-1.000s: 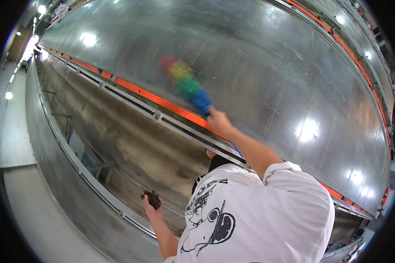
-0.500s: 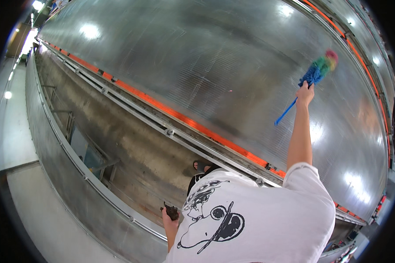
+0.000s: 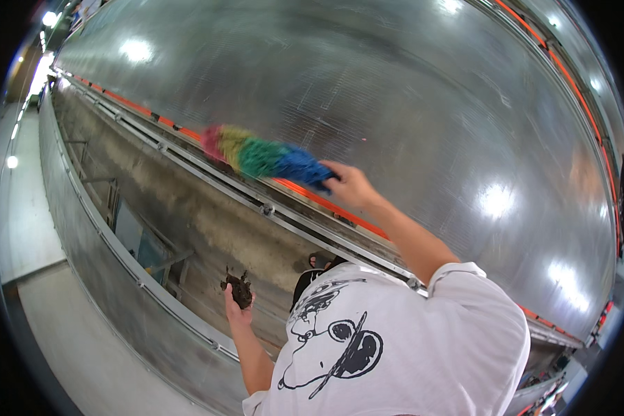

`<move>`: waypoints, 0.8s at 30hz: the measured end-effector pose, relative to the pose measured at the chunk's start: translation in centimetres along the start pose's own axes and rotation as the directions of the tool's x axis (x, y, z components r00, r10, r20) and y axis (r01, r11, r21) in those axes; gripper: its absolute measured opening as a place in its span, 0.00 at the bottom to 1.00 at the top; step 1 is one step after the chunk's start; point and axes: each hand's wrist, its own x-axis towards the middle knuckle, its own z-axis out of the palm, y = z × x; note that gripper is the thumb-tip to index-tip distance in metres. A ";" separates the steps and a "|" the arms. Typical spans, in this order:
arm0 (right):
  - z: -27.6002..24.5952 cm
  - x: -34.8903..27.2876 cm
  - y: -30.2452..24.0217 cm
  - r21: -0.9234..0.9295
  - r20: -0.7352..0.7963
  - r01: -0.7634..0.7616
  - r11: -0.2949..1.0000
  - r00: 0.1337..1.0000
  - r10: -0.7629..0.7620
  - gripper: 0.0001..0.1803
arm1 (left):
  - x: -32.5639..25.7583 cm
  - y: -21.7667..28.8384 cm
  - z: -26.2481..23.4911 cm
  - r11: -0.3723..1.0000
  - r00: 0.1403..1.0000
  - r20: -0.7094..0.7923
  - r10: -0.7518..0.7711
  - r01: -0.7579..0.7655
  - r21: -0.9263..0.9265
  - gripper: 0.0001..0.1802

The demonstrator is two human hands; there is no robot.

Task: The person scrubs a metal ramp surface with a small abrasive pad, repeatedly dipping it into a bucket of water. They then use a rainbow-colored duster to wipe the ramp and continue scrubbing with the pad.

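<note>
My right hand [image 3: 351, 186] is closed round the lower end of a fluffy duster [image 3: 267, 158] with pink, yellow, green and blue bands. The duster, blurred by motion, reaches left over the near edge of a wide metal table [image 3: 409, 104], along an orange strip [image 3: 298, 190]. Its thin blue handle seen earlier is hidden now. Held low at the left, over the walkway, my left hand [image 3: 239, 310] grips a dark brown, crumpled clump [image 3: 240, 290] with ragged bits sticking up. What the clump is made of cannot be told.
A metal rail with bolts [image 3: 267, 210] runs along the table's near side. Beyond the concrete walkway [image 3: 208, 222] stands a long metal-sided wall [image 3: 145, 291]. A tiny pink scrap [image 3: 364, 139] lies on the tabletop.
My right hand has swept the duster from the far right of the table leftward to its near edge. My left hand has risen slightly and moved left, still holding the dark clump.
</note>
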 end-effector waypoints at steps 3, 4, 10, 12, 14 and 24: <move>-7.1 -4.1 0.9 0.070 -0.353 -0.034 0.997 0.934 0.057 0.27 | 0.1 -1.3 -2.7 0.998 0.998 -0.006 -0.061 0.061 -0.010 0.24; -9.7 -5.4 2.2 0.016 -0.496 -0.064 0.998 0.866 0.064 0.25 | 0.7 -2.5 -5.7 0.995 0.995 -0.026 -0.099 0.098 -0.018 0.25; -17.2 -10.6 7.2 -0.034 -0.917 -0.370 0.928 0.381 0.119 0.20 | 0.3 -7.4 -8.6 0.958 0.909 -0.307 -0.281 0.282 -0.039 0.28; -11.4 -8.8 9.2 -0.158 -0.877 -0.392 0.907 0.478 0.054 0.21 | 0.3 -7.5 -10.6 0.950 0.907 -0.284 -0.312 0.307 -0.064 0.27; -1.2 -7.4 7.4 -0.259 -0.715 -0.312 0.914 0.698 0.035 0.26 | 0.6 -7.2 -12.2 0.954 0.915 -0.271 -0.299 0.292 -0.065 0.26; 4.5 3.1 -2.3 -0.154 -0.518 -0.030 0.988 0.854 -0.055 0.25 | 10.0 1.1 -12.6 0.972 0.988 -0.016 -0.153 0.147 -0.185 0.25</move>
